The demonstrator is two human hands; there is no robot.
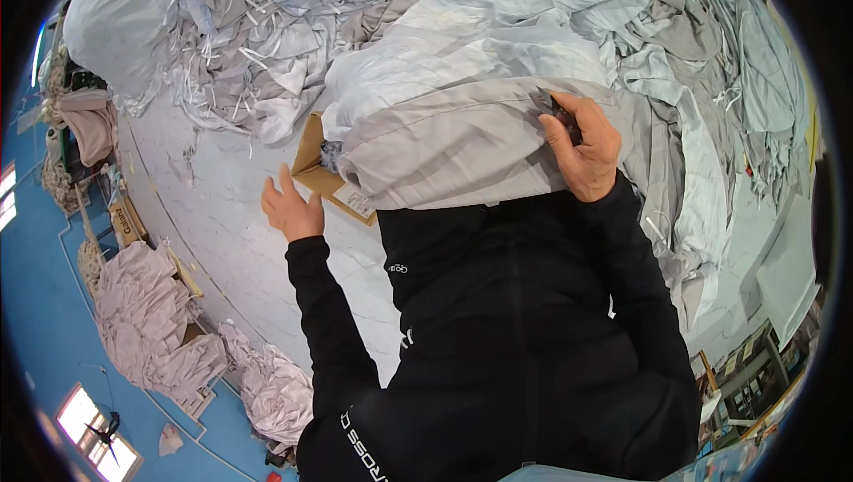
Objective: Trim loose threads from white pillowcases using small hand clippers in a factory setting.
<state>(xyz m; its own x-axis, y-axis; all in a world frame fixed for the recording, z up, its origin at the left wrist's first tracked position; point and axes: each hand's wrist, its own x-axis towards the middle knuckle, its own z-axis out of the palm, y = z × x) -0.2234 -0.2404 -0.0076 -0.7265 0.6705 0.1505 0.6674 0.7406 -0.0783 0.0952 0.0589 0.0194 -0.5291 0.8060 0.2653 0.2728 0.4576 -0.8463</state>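
Grey fabric [462, 144] with a stitched seam lies bunched in front of my body, its near edge against my black jacket. My right hand [588, 149] is above the right part of this cloth, fingers closed around small dark thread snips [546, 102]; the tip points up and left, while the rest is mostly hidden in the palm. My left hand [293, 205] is empty with its fingers spread, just left of an open cardboard box [342, 193]. The grey cloth partly covers that box, and something greyish shows inside it.
Heaped pale blue-grey fabric [498, 20] with white ties fills the far side and the right. A white marbled surface [222, 207] shows at left. Pinkish cloth piles [147, 313] lie beyond it, along a blue floor or wall [44, 286].
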